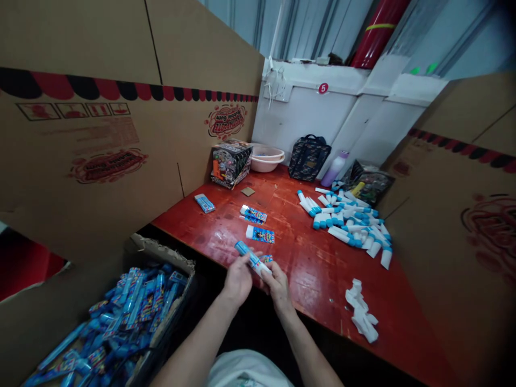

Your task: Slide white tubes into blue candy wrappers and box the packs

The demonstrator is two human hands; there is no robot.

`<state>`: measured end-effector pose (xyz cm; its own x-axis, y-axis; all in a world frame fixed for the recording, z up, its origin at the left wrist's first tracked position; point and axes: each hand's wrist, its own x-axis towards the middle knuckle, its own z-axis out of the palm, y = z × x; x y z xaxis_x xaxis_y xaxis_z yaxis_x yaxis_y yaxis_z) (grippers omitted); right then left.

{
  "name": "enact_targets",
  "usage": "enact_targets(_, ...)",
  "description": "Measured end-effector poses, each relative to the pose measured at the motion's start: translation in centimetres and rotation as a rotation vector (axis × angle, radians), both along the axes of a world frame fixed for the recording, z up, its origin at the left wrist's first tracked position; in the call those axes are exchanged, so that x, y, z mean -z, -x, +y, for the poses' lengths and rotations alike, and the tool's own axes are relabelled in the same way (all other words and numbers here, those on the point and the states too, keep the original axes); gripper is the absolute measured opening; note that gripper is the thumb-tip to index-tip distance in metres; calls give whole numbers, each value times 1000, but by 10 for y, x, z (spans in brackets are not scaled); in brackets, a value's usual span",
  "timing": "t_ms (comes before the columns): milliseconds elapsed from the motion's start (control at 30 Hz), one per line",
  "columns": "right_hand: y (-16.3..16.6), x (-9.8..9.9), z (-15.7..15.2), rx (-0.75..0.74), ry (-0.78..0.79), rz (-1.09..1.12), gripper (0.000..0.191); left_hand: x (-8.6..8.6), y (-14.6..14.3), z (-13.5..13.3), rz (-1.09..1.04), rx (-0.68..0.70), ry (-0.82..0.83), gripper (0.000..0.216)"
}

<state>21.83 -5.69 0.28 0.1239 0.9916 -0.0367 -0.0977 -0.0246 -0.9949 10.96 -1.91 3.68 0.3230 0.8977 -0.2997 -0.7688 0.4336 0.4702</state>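
Observation:
Both my hands hold one small tube [250,257] with a blue cap and a printed label, just above the near edge of the red table [314,269]. My left hand [237,279] grips its lower part; my right hand [278,285] pinches its white end. A small blue label [266,259] lies right under the tube. Beyond it lie two more printed labels [260,234] [253,215]. A heap of bare white tubes with blue caps [350,223] is spread at the right of the table.
A cardboard box [121,317] full of labelled blue tubes stands low at my left. White paper strips [362,317] lie near the table's front right. At the back stand a printed display box [230,163], a pink basin [266,157], a dark bag [308,157] and a bottle [335,168]. Cardboard walls enclose both sides.

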Motion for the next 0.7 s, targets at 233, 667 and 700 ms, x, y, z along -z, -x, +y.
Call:
enact_targets(233, 3, -4, -15, -188, -24, 140, 26, -12, 20, 10, -146, -21, 146, 15)
enact_targets(667, 20, 6, -9, -60, 17, 2, 29, -1, 16, -11, -174, -5, 178, 14)
enact_targets(700, 22, 9, -9, -51, 19, -9, 30, 1, 18, -11, -176, -17, 177, 14)
